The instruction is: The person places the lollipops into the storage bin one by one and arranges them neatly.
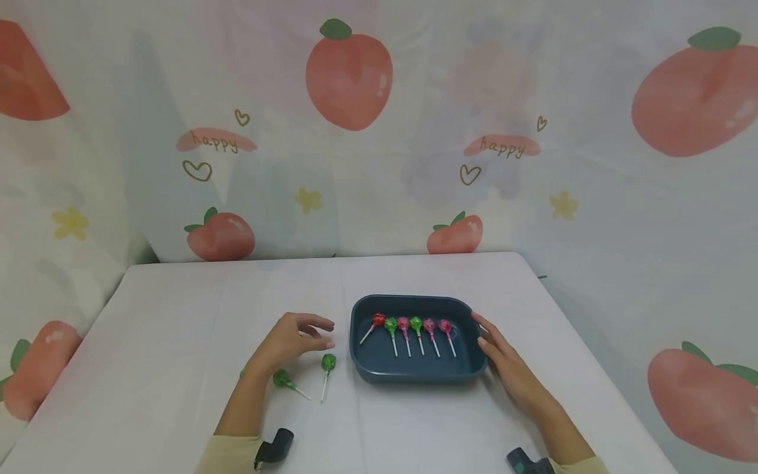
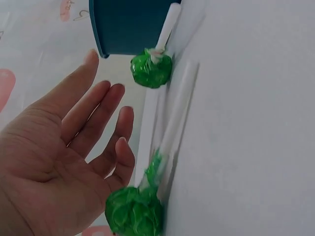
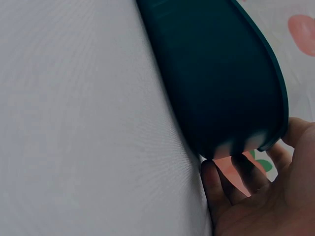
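My left hand [image 1: 290, 339] hovers just left of a dark blue tray [image 1: 414, 378], its fingers loosely bent and holding nothing. Below it on the table lie two green-wrapped lollipops, a nearer one [image 1: 281, 378] and one closer to the tray [image 1: 328, 362]. Both also show beside the palm in the left wrist view. A bit of green [image 1: 242, 373] peeks out behind the left wrist, mostly hidden. At the tray's right end, my right hand [image 1: 510, 365] holds the rim and outer wall with thumb and fingers. Inside, several lollipops [image 1: 416, 324] in red, green and pink stand in a row, sticks toward me.
A white cloth covers the table [image 1: 414, 434]. Behind and at both sides hangs a curtain [image 1: 379, 191] printed with peaches. A dark wrist device [image 1: 276, 446] sits by the left sleeve, another [image 1: 527, 462] by the right.
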Demonstrator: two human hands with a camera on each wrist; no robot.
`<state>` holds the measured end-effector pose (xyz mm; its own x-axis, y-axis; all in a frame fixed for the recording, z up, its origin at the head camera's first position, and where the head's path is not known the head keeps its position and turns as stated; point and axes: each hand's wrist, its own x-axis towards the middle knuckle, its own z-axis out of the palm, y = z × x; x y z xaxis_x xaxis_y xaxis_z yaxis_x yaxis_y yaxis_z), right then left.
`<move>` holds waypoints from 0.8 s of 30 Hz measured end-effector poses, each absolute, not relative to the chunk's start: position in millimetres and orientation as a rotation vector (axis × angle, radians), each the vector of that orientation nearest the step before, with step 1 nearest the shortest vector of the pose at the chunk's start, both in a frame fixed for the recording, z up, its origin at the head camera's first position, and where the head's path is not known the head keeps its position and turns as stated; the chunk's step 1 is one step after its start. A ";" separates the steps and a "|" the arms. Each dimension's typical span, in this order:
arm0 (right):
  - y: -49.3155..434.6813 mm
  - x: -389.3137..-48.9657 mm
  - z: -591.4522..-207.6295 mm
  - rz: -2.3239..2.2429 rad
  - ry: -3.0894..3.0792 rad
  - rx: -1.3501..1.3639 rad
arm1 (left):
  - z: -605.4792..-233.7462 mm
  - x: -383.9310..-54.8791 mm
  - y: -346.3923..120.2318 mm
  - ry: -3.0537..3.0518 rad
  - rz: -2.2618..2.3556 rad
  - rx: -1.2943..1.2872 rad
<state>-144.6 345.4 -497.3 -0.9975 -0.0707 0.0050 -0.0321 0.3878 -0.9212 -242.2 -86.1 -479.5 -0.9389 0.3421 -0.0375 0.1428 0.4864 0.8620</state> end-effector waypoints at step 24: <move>343.5 -142.5 -494.1 -1.702 2.593 -0.070 | -490.4 -237.6 -103.3 2.450 1.365 0.647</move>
